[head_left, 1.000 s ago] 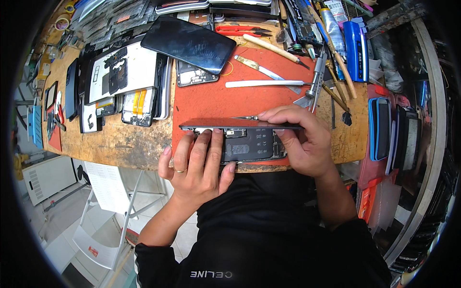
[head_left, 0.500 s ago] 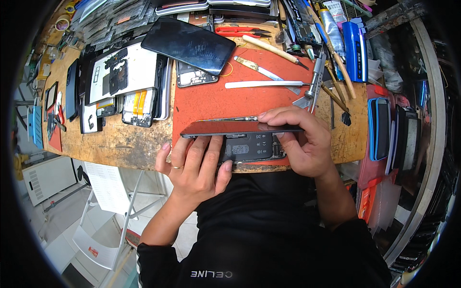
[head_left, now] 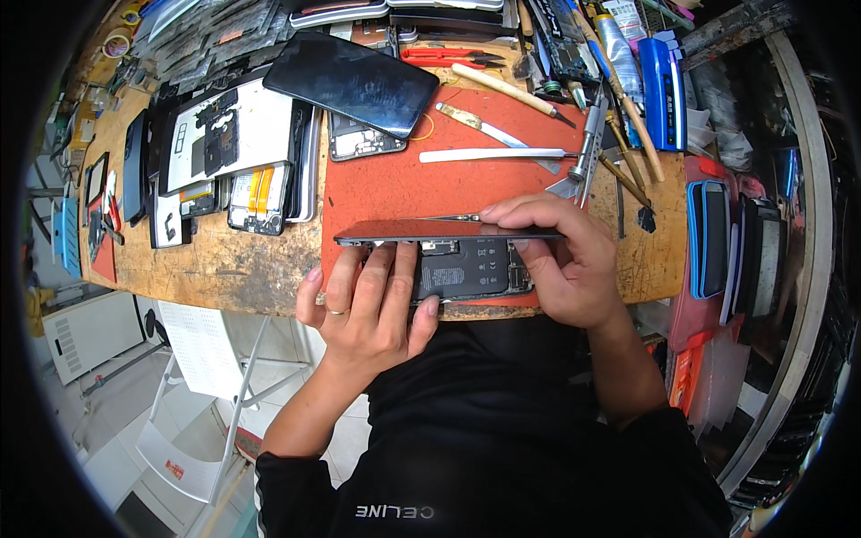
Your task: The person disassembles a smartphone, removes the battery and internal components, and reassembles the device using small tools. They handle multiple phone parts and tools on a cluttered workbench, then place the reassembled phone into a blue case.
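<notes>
— Wood shows all over this tabletop [head_left: 224, 264], right?

— Yes, and a red mat [head_left: 404, 193] lies on the middle of it. An open phone [head_left: 466, 269] sits on the near edge of that mat, just in front of the person.

— What is the dark flat thing over the phone?

— That is its screen [head_left: 439, 230]. It is lifted up from the phone and we see it from the side, like a thin long strip.

— What does the left hand [head_left: 372, 309] do?

— Its fingers [head_left: 377, 269] lie flat on the left part of the phone and reach up to the screen. The grip is not clenched. There is a ring on one finger.

— And the right hand [head_left: 560, 264]?

— It is curled over the right end of the screen and phone. Its grip pinches thin tweezers [head_left: 448, 218], which point left along the top of the screen.

— What else is on the tabletop?

— A big black phone [head_left: 354, 82] lies tilted at the back of the mat. A white flat stick [head_left: 489, 155] lies behind the hands, well apart from them. A brush [head_left: 511, 90] and red cutters [head_left: 444, 56] lie farther back. On the left are more phone parts [head_left: 233, 152] in a pile. On the right stands a blue case [head_left: 708, 238]. Under the tabletop is a white stool [head_left: 202, 394]
</notes>
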A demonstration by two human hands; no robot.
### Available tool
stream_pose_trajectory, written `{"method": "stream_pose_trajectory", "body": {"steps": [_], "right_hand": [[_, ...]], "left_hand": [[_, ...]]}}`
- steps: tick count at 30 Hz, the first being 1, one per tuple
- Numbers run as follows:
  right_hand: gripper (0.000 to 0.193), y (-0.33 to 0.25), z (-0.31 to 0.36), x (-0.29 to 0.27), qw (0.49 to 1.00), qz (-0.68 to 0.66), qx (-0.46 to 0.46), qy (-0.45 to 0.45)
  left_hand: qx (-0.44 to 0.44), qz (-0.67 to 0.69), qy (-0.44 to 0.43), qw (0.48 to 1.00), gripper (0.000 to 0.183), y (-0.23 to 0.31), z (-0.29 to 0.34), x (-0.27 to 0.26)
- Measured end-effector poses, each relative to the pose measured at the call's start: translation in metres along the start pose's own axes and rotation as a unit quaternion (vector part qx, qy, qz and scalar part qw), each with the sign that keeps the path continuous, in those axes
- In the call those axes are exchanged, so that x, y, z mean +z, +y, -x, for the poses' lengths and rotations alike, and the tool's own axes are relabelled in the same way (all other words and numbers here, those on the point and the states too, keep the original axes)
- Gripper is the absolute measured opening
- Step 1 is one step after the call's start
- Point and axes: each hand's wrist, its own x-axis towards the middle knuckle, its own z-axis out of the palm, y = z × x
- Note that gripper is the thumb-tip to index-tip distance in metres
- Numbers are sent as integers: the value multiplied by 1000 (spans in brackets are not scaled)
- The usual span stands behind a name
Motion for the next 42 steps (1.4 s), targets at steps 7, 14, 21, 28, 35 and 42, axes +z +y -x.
{"method": "stream_pose_trajectory", "body": {"steps": [7, 14, 21, 28, 35, 42], "right_hand": [[32, 3, 0, 4, 1000, 5, -2, 29], [25, 0, -1, 7, 997, -42, 42, 47], [28, 4, -1, 5, 999, -28, 24, 37], [23, -3, 1, -2, 998, -26, 45, -28], [33, 1, -1, 4, 1000, -8, -1, 27], [33, 1, -1, 4, 1000, -7, -1, 27]], "left_hand": [[-1, -14, -5, 1000, 57, 2, -1, -1], [-10, -5, -5, 1000, 56, 3, -4, -4], [-24, 27, -3, 999, 52, 4, -6, -4], [-72, 111, 4, 991, 44, 2, -11, -11], [-47, 91, 9, 995, 41, -2, -8, -10], [-25, 50, 15, 998, 42, 0, -5, -3]]}}
